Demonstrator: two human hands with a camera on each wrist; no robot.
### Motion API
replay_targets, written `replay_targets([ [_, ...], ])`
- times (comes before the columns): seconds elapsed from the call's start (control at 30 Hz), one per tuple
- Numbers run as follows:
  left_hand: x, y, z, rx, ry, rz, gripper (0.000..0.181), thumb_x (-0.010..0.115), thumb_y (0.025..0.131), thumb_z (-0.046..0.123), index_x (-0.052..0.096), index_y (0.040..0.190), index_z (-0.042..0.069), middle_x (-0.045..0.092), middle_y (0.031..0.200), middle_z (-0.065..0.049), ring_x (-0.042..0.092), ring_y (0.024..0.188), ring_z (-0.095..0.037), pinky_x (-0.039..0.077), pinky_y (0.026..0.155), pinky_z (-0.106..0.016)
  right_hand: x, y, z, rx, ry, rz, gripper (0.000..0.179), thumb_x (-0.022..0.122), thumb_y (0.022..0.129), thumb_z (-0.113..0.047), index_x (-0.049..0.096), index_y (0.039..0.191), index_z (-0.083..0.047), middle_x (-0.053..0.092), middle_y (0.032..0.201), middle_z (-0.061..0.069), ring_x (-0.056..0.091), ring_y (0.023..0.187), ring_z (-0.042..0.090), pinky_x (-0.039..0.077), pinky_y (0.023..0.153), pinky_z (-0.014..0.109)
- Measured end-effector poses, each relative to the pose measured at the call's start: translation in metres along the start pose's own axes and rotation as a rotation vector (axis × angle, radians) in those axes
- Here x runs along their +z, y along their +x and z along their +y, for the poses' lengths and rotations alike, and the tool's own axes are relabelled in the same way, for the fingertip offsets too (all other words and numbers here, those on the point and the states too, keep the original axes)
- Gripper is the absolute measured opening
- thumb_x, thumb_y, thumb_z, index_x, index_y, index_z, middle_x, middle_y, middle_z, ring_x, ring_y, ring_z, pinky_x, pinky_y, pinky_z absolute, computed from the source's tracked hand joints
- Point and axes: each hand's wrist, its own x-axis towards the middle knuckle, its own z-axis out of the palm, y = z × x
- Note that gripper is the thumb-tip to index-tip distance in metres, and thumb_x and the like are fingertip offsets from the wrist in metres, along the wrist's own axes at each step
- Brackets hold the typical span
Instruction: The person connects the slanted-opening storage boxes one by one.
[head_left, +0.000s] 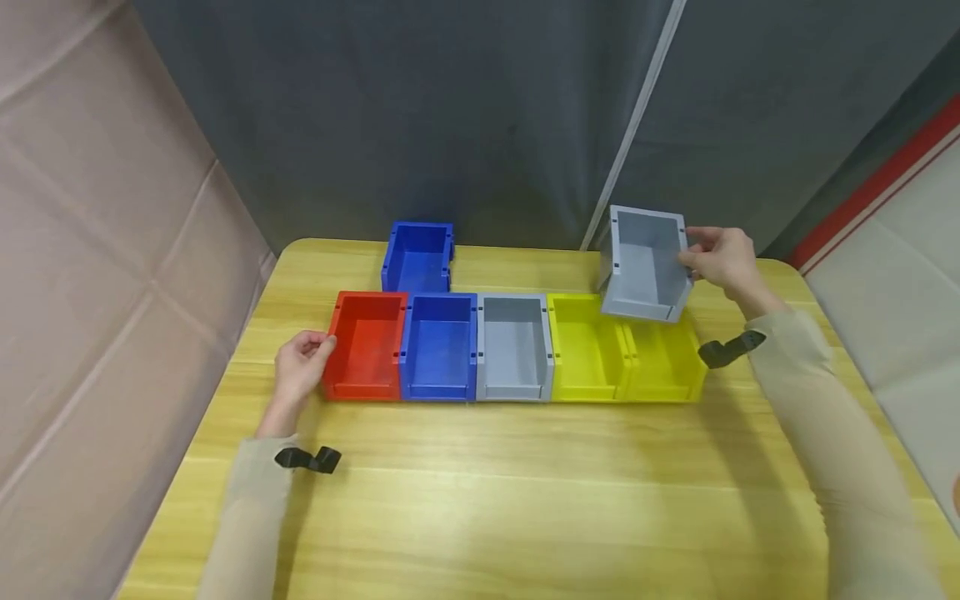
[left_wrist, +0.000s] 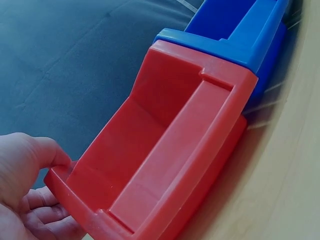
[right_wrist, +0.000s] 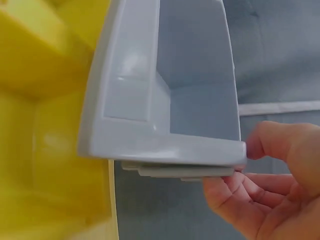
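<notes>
My right hand [head_left: 722,257] pinches the right side wall of a grey bin [head_left: 647,258], thumb inside and fingers outside, as the right wrist view shows. This bin hangs tilted above the back of the rightmost yellow bin [head_left: 663,367]. At the left end of the front row, my left hand [head_left: 298,367] pinches the left wall of a red bin [left_wrist: 120,145]. Going right from the red one, the row continues with a blue bin [head_left: 439,346], a second grey bin [head_left: 514,346] and another yellow bin [head_left: 587,346], side by side.
Behind the row, another blue bin [head_left: 417,254] stands near the back edge of the wooden table [head_left: 480,500]. A dark curtain [head_left: 405,108] hangs beyond that edge. Pale padded panels [head_left: 112,250] rise on the left. Black wrist mounts [head_left: 307,459] sit on both sleeves.
</notes>
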Motion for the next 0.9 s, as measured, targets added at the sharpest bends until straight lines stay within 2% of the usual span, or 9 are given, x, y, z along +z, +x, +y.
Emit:
replay_targets([
  [0.13,-0.005,0.001,-0.001,-0.016,0.004,0.003,0.022,0.060,0.090,0.013,0.059,0.097,-0.008,0.057,0.076,0.004,0.050,0.067,-0.001,0.043,0.059,-0.012,-0.013,-0.013,0.013,-0.011,-0.029,0.004,0.052,0.060,0.085,-0.006,0.045,0.132,0.010,0.058,0.076,0.001,0.052,0.053,0.013,0.050,0.050,0.019],
  [0.3,-0.012,0.003,-0.002,-0.040,-0.008,0.026,0.022,0.060,0.090,0.012,0.058,0.096,-0.009,0.053,0.071,0.011,0.048,0.064,-0.001,0.042,0.057,-0.013,-0.033,-0.025,0.033,-0.008,-0.053,-0.016,0.052,0.060,0.087,-0.008,0.044,0.133,0.010,0.061,0.083,0.006,0.054,0.058,0.009,0.050,0.052,0.019],
  [0.53,-0.021,0.005,-0.006,-0.048,0.001,0.033,0.019,0.059,0.090,0.013,0.058,0.095,-0.006,0.052,0.069,0.014,0.048,0.064,-0.001,0.042,0.057,-0.013,-0.055,-0.034,0.064,-0.030,0.003,-0.101,0.054,0.056,0.090,-0.007,0.035,0.136,0.015,0.055,0.070,-0.020,0.054,0.063,-0.004,0.050,0.056,0.016],
  [0.73,-0.026,0.005,-0.008,-0.055,0.020,0.041,0.019,0.059,0.090,0.014,0.057,0.094,-0.004,0.051,0.068,0.015,0.047,0.063,-0.001,0.041,0.056,-0.014,-0.062,-0.039,0.084,-0.029,0.014,-0.138,0.052,0.054,0.092,-0.006,0.034,0.135,0.017,0.055,0.070,-0.023,0.052,0.067,-0.006,0.050,0.059,0.014],
  [0.8,-0.027,0.005,-0.008,-0.061,0.020,0.037,0.020,0.059,0.091,0.015,0.057,0.095,-0.004,0.051,0.068,0.014,0.047,0.064,-0.001,0.041,0.056,-0.014,-0.064,-0.042,0.092,-0.035,0.047,-0.125,0.042,0.055,0.091,-0.005,0.050,0.133,-0.004,0.055,0.071,-0.023,0.053,0.067,-0.006,0.049,0.058,0.014],
  [0.9,-0.027,0.005,-0.007,-0.064,0.017,0.035,0.021,0.059,0.091,0.016,0.057,0.096,-0.005,0.052,0.069,0.014,0.048,0.065,-0.001,0.042,0.056,-0.013,-0.067,-0.044,0.104,-0.050,0.150,-0.107,0.039,0.057,0.090,-0.002,0.062,0.109,-0.036,0.059,0.071,-0.023,0.054,0.066,-0.005,0.049,0.056,0.014],
])
